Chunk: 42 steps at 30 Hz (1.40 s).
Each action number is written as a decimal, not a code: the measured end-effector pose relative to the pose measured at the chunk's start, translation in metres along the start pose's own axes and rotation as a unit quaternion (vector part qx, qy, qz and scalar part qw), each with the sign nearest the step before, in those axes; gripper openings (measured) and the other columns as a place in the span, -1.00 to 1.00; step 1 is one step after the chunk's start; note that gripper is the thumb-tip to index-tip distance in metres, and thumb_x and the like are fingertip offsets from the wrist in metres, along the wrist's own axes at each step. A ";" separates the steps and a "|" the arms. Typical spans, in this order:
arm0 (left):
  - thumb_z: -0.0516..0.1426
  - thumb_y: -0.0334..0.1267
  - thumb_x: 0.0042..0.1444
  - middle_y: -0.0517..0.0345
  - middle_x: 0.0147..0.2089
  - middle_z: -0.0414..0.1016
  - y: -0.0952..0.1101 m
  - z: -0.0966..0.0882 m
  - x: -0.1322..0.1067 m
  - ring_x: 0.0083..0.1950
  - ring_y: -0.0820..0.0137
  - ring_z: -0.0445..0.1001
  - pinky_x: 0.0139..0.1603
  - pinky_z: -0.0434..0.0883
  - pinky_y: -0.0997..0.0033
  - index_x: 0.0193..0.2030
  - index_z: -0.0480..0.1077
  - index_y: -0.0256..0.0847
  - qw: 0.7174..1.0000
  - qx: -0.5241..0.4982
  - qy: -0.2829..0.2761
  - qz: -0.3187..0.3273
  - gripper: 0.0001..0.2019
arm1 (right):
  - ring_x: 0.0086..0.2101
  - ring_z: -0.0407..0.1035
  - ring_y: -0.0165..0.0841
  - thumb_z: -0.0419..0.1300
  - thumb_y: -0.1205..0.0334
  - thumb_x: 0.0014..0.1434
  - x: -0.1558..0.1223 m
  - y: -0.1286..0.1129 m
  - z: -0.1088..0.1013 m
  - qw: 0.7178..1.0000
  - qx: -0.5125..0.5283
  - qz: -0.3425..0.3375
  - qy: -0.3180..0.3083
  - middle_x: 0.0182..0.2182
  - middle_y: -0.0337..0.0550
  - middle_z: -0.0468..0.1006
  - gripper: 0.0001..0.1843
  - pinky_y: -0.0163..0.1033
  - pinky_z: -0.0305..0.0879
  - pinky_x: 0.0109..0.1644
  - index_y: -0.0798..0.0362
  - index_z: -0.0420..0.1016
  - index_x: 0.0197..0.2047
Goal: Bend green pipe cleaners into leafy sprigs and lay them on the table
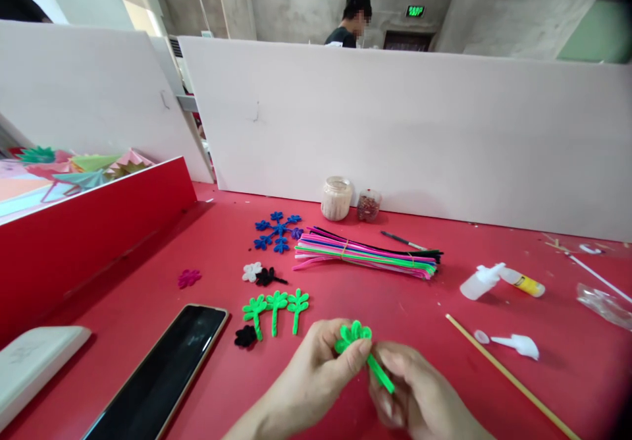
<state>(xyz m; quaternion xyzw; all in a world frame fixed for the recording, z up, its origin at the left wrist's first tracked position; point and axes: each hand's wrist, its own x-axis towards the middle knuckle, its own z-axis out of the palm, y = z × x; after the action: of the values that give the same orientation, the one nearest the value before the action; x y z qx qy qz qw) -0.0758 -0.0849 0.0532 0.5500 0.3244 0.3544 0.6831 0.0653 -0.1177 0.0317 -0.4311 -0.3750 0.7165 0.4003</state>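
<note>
My left hand [320, 361] pinches a green pipe-cleaner flower [353, 336] between thumb and fingers, its looped petals pointing up. The flower's stem slants down to the right, where my right hand [419, 387] has curled fingers closed around it; part of that grip is hidden. To the left lie three similar green pipe-cleaner pieces [276, 305] with twisted stems. Beside them is a black flower [245, 336]. Further back are a white flower [252, 271], another black flower [265, 276] with a stem, a magenta flower [189, 278] and a blue snowflake shape [279, 230].
A bundle of coloured pipe cleaners [365, 255] lies behind my hands, before two jars [337, 199]. At right are a glue bottle [480, 282], a yellow-labelled tube [528, 284] and a wooden stick [508, 374]. A phone [162, 367] lies left; a white partition [395, 124] stands behind.
</note>
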 end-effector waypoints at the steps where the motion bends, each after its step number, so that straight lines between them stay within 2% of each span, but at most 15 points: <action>1: 0.05 -0.18 0.04 0.25 -0.60 0.23 0.000 0.001 -0.002 -0.53 0.55 0.17 -0.47 0.16 0.56 -0.56 0.26 -0.28 1.000 0.001 -0.001 -0.001 -0.75 | -0.74 -0.04 -0.55 -0.02 -0.04 0.04 -0.001 0.005 0.000 0.997 0.062 0.035 -0.029 -0.77 -0.36 0.10 -0.59 -0.41 -0.13 -0.66 0.09 0.21 -0.64; 5: 0.05 -0.15 0.04 0.20 -0.54 0.33 -0.004 0.005 -0.005 -0.50 0.52 0.26 -0.44 0.20 0.57 -0.53 0.27 -0.27 1.000 0.000 -0.022 -0.002 -0.76 | -0.72 -0.07 -0.58 0.14 -0.05 -0.06 -0.005 0.021 -0.001 0.981 0.187 0.019 -0.056 -0.77 -0.37 0.12 -0.60 -0.43 -0.14 -0.65 0.11 0.24 -0.66; 10: 0.05 -0.13 0.02 0.26 -0.59 0.21 -0.004 0.005 -0.004 -0.52 0.54 0.17 -0.47 0.16 0.57 -0.55 0.25 -0.27 1.000 0.005 -0.024 0.011 -0.73 | -0.72 -0.10 -0.59 0.17 -0.02 -0.06 -0.006 0.021 0.002 0.985 0.168 -0.038 -0.029 -0.77 -0.40 0.08 -0.60 -0.43 -0.17 -0.65 0.12 0.24 -0.68; 16: 0.04 -0.09 0.01 0.25 -0.60 0.18 0.001 0.004 -0.004 -0.55 0.53 0.12 -0.53 0.11 0.54 -0.58 0.22 -0.28 1.000 0.010 -0.024 0.007 -0.70 | -0.74 -0.09 -0.56 0.12 -0.08 -0.06 -0.006 0.019 0.007 0.975 0.200 -0.017 -0.092 -0.79 -0.40 0.09 -0.61 -0.40 -0.16 -0.66 0.07 0.22 -0.63; 20: 0.02 -0.07 0.02 0.26 -0.60 0.15 0.001 0.006 -0.004 -0.55 0.53 0.10 -0.52 0.10 0.53 -0.57 0.19 -0.26 0.999 0.024 -0.032 -0.006 -0.69 | -0.73 -0.12 -0.57 0.14 -0.02 -0.08 -0.003 0.022 0.002 0.991 0.122 -0.035 -0.033 -0.78 -0.42 0.06 -0.66 -0.41 -0.19 -0.66 0.06 0.20 -0.59; 23: 0.03 -0.06 0.01 0.32 -0.61 0.04 0.001 0.007 -0.002 -0.56 0.56 -0.01 -0.56 0.02 0.53 -0.60 0.13 -0.25 0.998 0.041 -0.034 -0.017 -0.67 | -0.71 -0.14 -0.56 0.13 0.04 -0.10 -0.001 0.016 -0.004 0.990 -0.061 -0.120 0.039 -0.75 -0.42 0.01 -0.68 -0.40 -0.17 -0.66 0.05 0.12 -0.63; 25: 0.03 -0.08 0.01 0.35 -0.62 -0.05 0.000 0.007 -0.001 -0.56 0.57 -0.10 -0.58 -0.06 0.51 -0.64 0.07 -0.23 0.998 0.058 -0.031 -0.018 -0.65 | -0.69 -0.10 -0.54 0.10 0.20 -0.05 -0.001 0.008 -0.007 0.933 -0.270 -0.219 0.093 -0.73 -0.40 0.02 -0.71 -0.40 -0.14 -0.64 0.05 0.06 -0.67; 28: 0.05 -0.12 0.00 0.38 -0.65 -0.14 -0.007 0.007 0.001 -0.58 0.58 -0.18 -0.60 -0.15 0.48 -0.68 0.00 -0.20 0.998 0.059 -0.016 -0.027 -0.63 | -0.62 0.03 -0.48 0.06 0.43 -0.04 -0.002 -0.005 -0.010 0.712 -0.563 -0.403 0.115 -0.71 -0.32 0.15 -0.77 -0.33 -0.07 -0.54 0.08 0.18 -0.66; 30: 0.06 -0.14 -0.01 0.39 -0.66 -0.15 -0.013 0.006 0.003 -0.59 0.58 -0.19 -0.60 -0.16 0.48 -0.68 0.00 -0.20 0.999 0.032 0.014 -0.041 -0.63 | -0.58 0.07 -0.43 0.06 0.45 -0.02 -0.002 -0.011 -0.011 0.581 -0.662 -0.463 0.095 -0.68 -0.27 0.23 -0.81 -0.28 -0.06 -0.48 0.08 0.26 -0.61; 32: 0.05 -0.15 0.00 0.39 -0.67 -0.13 -0.017 0.005 0.005 -0.60 0.58 -0.17 -0.61 -0.15 0.49 -0.66 0.03 -0.21 0.997 0.001 0.047 -0.053 -0.66 | -0.57 0.07 -0.41 0.05 0.43 0.01 -0.001 -0.013 -0.013 0.543 -0.691 -0.470 0.081 -0.67 -0.26 0.26 -0.82 -0.25 -0.07 -0.46 0.08 0.29 -0.58; 33: 0.06 -0.15 0.00 0.38 -0.67 -0.11 -0.018 0.005 0.005 -0.59 0.58 -0.16 -0.60 -0.13 0.49 -0.66 0.05 -0.22 0.997 -0.007 0.059 -0.050 -0.66 | -0.56 0.08 -0.41 0.05 0.41 0.03 0.000 -0.013 -0.013 0.563 -0.680 -0.462 0.083 -0.66 -0.26 0.26 -0.82 -0.25 -0.06 -0.45 0.08 0.29 -0.57; 34: 0.07 -0.15 0.00 0.37 -0.66 -0.08 -0.016 0.004 0.005 -0.59 0.58 -0.15 -0.60 -0.11 0.50 -0.65 0.08 -0.23 0.997 -0.010 0.065 -0.043 -0.67 | -0.55 0.09 -0.41 0.04 0.39 0.04 0.000 -0.013 -0.013 0.611 -0.649 -0.445 0.088 -0.64 -0.26 0.26 -0.82 -0.26 -0.05 -0.44 0.08 0.29 -0.57; 38: 0.09 -0.14 -0.01 0.32 -0.63 0.07 0.000 0.004 0.002 -0.56 0.58 -0.01 -0.54 0.03 0.54 -0.61 0.24 -0.29 1.000 -0.012 0.015 -0.016 -0.71 | -0.53 0.12 -0.43 -0.09 0.21 0.17 -0.001 -0.016 -0.013 0.915 -0.320 -0.231 0.077 -0.59 -0.27 0.23 -0.75 -0.32 0.04 -0.47 0.08 0.26 -0.48; 40: 0.09 -0.16 0.00 0.26 -0.61 0.19 0.007 0.005 -0.001 -0.54 0.55 0.12 -0.46 0.13 0.54 -0.59 0.30 -0.30 0.999 -0.036 -0.023 -0.009 -0.74 | -0.55 0.12 -0.46 -0.10 0.13 0.16 -0.003 -0.015 -0.012 0.985 -0.121 -0.111 0.048 -0.58 -0.27 0.24 -0.71 -0.35 0.04 -0.51 0.09 0.26 -0.48; 42: 0.06 -0.14 0.02 0.17 -0.56 0.30 0.010 0.006 -0.002 -0.49 0.48 0.24 -0.37 0.20 0.47 -0.53 0.36 -0.31 0.996 -0.060 -0.067 -0.013 -0.73 | -0.59 0.10 -0.49 -0.01 0.07 0.09 -0.005 -0.013 -0.009 0.999 0.019 -0.023 0.013 -0.60 -0.28 0.24 -0.72 -0.38 -0.02 -0.56 0.10 0.27 -0.50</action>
<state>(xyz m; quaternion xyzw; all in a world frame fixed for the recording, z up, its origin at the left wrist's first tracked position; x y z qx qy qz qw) -0.0735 -0.0883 0.0641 0.5263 0.2631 0.3268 0.7396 0.0784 -0.1152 0.0413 -0.4242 -0.3659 0.7085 0.4292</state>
